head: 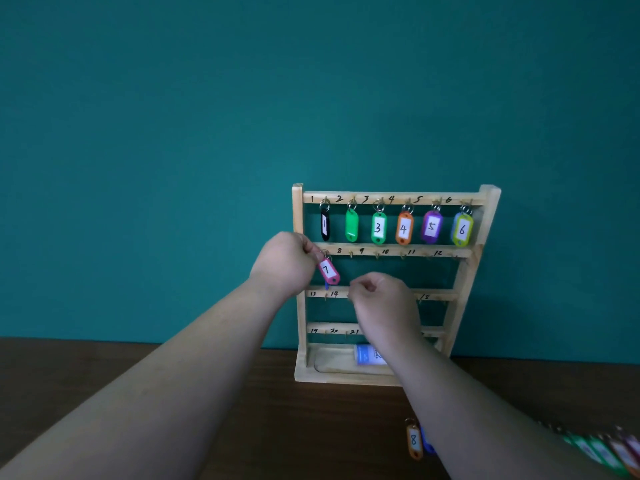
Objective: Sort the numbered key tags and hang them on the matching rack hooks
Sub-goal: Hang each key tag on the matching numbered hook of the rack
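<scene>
Left hand (284, 261) pinches the ring of tag 7 (328, 270) at the left end of the rack's (485, 216) second row, likely seating it on its hook. Right hand (381, 299) curled just beside, off the tag — what it holds, if anything, unclear. Tag 8 (414, 441) waits on the table (311, 427).

left hand (284, 263) pinches pink tag 7 (328, 270) at rack (298, 306) second rail | right hand (384, 299) curled before third rail | tags 1-6 (378, 228) hang on top rail | orange tag 8 (414, 441) on table (173, 410)
</scene>
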